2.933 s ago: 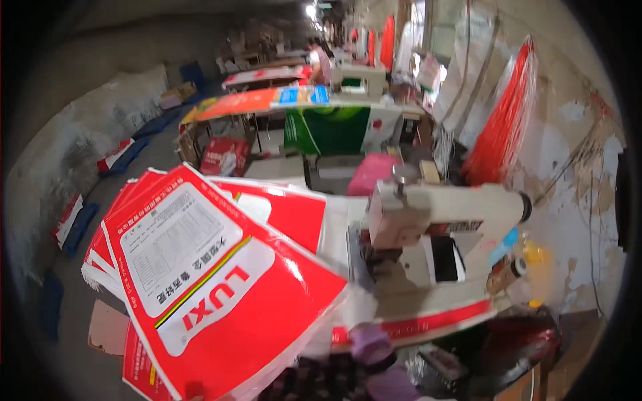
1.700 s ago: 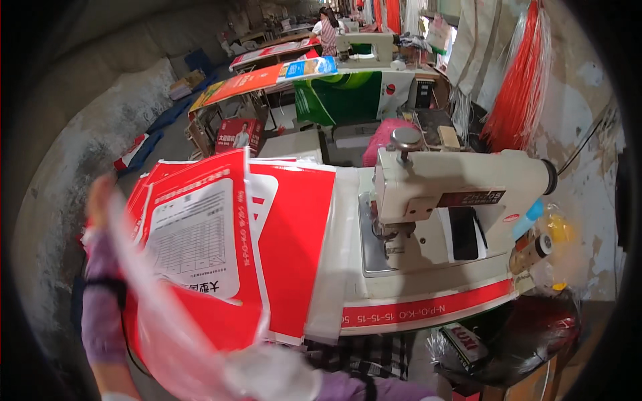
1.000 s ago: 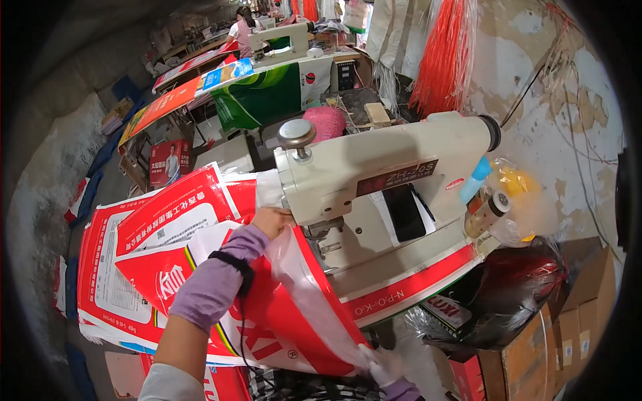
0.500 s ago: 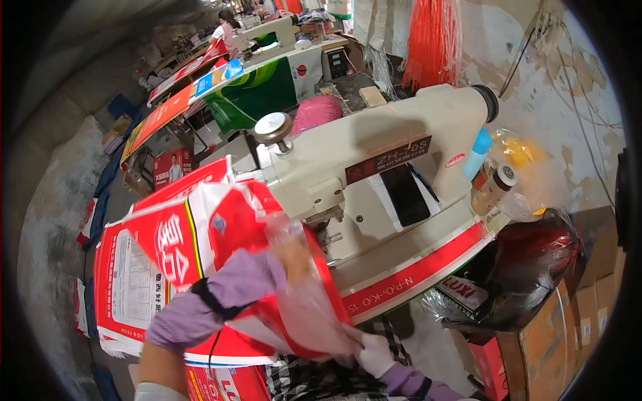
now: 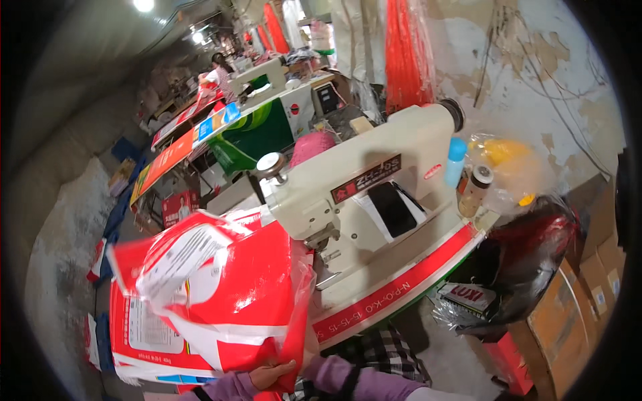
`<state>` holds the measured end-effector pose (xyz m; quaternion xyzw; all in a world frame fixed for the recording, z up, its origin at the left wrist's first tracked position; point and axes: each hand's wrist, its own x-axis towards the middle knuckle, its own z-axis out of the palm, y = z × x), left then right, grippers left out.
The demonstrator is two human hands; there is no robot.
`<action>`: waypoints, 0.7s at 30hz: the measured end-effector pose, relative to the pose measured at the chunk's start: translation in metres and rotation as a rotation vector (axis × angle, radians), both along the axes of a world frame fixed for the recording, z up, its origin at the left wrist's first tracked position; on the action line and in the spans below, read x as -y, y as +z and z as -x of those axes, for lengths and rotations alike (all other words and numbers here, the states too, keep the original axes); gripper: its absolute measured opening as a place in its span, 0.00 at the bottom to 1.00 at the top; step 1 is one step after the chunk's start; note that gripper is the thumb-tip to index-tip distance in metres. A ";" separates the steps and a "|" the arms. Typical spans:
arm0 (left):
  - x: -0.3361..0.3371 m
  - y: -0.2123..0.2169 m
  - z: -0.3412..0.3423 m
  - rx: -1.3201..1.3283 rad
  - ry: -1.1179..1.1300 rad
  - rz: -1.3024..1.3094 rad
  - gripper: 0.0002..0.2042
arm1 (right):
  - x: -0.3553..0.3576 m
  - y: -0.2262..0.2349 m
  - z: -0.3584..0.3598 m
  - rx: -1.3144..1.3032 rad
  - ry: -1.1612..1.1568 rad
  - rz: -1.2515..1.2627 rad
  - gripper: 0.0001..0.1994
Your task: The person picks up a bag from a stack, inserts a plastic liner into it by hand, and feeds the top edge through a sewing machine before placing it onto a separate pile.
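Note:
A large red and white woven sack (image 5: 257, 277) with a shiny clear plastic edge lies loosely folded in front of me, its upper left part lifted and blurred. At its lower edge my left hand (image 5: 273, 374) is closed, fingers pressed together on the red material. Close beside it on the right, my right hand (image 5: 310, 349) is at the sack's edge; its fingers are mostly hidden. More flat printed sacks (image 5: 126, 357) lie beneath. Just right of the sack stands a cream sewing machine (image 5: 364, 157), its needle area (image 5: 324, 244) beside the sack's right edge.
On the machine bed rests a black phone (image 5: 392, 209). A blue-capped bottle (image 5: 455, 162) and a jar (image 5: 475, 190) stand at its right end. Cardboard boxes (image 5: 565, 317) are at the right. Another person (image 5: 217, 77) works at the back.
My left arm has drawn back from across the sack to its near edge. My right hand has moved left beside it. The sack's left part has swung up, and the view has shifted.

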<state>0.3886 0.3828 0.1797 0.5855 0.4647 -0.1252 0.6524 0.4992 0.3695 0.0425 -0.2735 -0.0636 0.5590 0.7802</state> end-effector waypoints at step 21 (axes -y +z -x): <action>0.024 0.052 -0.089 0.031 -1.546 -0.905 0.08 | 0.104 0.065 -0.078 0.691 0.249 0.290 0.29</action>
